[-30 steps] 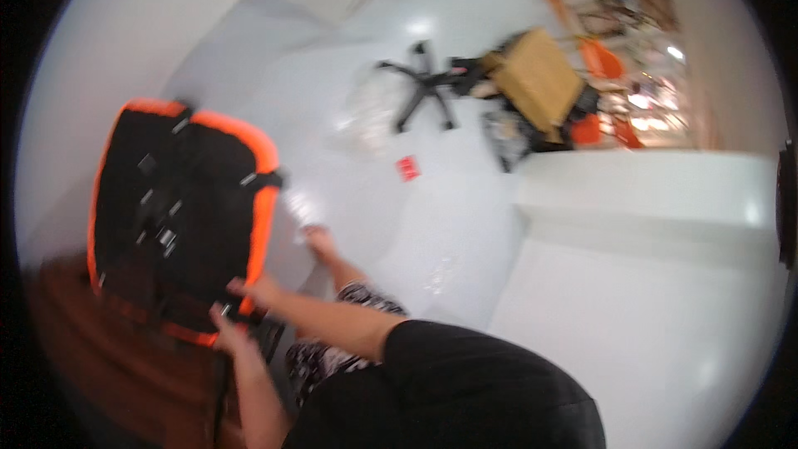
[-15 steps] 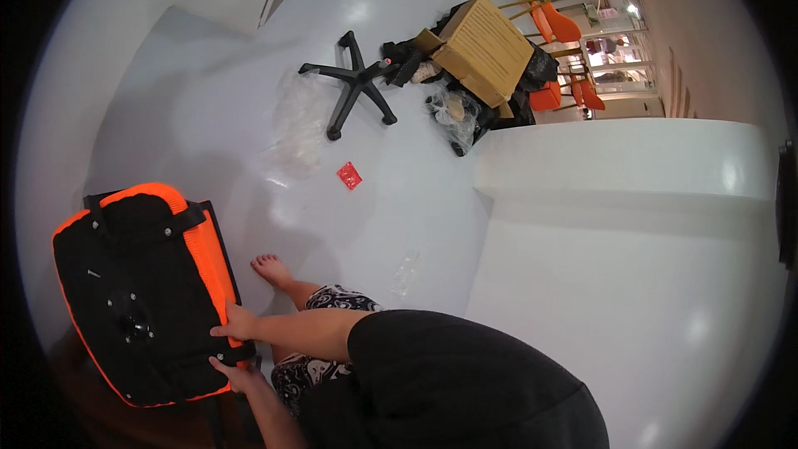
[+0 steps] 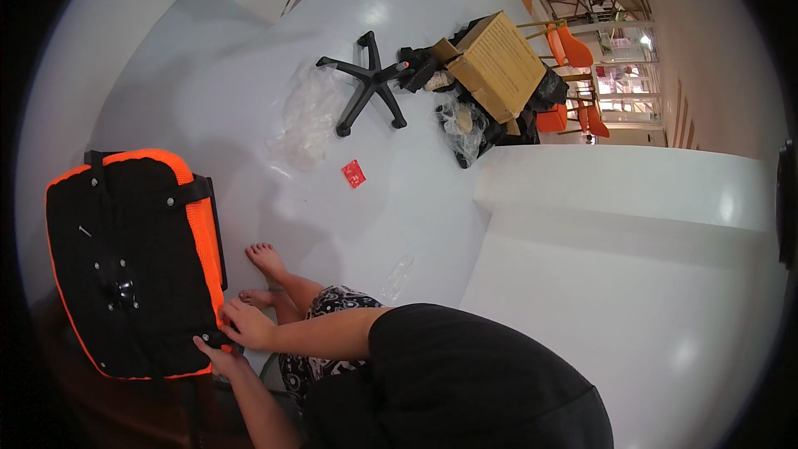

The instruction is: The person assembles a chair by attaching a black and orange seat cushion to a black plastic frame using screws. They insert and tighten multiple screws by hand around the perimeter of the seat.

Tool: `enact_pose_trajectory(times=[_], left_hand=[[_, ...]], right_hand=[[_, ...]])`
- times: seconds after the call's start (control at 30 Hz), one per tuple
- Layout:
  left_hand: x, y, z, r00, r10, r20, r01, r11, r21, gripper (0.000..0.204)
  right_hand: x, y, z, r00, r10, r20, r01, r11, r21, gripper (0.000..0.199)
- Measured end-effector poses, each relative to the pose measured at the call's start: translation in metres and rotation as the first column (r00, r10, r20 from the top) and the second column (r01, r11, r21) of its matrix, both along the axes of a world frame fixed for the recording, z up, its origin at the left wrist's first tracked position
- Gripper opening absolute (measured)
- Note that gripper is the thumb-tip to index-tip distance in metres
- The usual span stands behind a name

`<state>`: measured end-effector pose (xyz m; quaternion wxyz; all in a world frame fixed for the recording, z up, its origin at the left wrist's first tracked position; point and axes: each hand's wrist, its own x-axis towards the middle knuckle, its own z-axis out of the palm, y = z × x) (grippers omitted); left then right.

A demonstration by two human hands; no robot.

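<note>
An orange-edged chair seat [image 3: 158, 283] lies underside up at my left, its black fabric and a shiny central fitting [image 3: 123, 289] showing. Black arm brackets with bolts cross its edge, one bracket [image 3: 193, 191] far and one near. A loose screw [image 3: 85, 231] rests on the fabric. My left hand [image 3: 219, 359] grips the near bracket [image 3: 209, 338], thumb on top beside the bolt. My right hand [image 3: 251, 326] is right above it, fingers curled together at the seat's edge; what they pinch, if anything, cannot be made out.
A black five-legged chair base [image 3: 366, 83] stands on the floor ahead. Nearby are clear plastic wrap [image 3: 307, 116], a red packet [image 3: 353, 174], a cardboard box [image 3: 499, 66] and black bags. A white ledge [image 3: 615, 191] runs along the right. My bare feet [image 3: 264, 258] are beside the seat.
My right hand has drawn back from the seat's side to the near bracket, its fingers now curled. My left hand stays at the bracket. The seat sits slightly higher in view.
</note>
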<state>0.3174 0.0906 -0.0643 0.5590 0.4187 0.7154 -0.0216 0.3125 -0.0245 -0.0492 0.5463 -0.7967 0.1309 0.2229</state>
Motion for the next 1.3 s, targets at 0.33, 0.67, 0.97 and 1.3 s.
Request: enact_pose_trajectory(times=[0.33,0.67,0.97,1.3], left_hand=[[-0.050,0.053,-0.079,0.859,-0.010,0.511,0.276,0.850,-0.449,0.054],[0.005,-0.009,-0.038,0.976,-0.023,0.218,-0.031,0.970,0.240,0.090],[0.008,-0.012,-0.034,0.991,-0.047,0.128,0.013,0.967,0.254,0.087],[0.006,-0.010,-0.040,0.986,-0.107,0.128,0.063,0.949,0.308,0.091]], right_hand=[[0.005,0.022,0.000,0.986,0.156,0.066,-0.144,0.976,-0.161,0.023],[0.031,0.011,-0.022,0.941,0.210,0.266,-0.173,0.973,-0.156,0.027],[0.060,0.020,-0.021,0.686,0.621,0.379,-0.474,0.777,-0.415,0.015],[0.061,0.017,-0.033,0.515,0.781,0.353,-0.580,0.620,-0.528,0.014]])
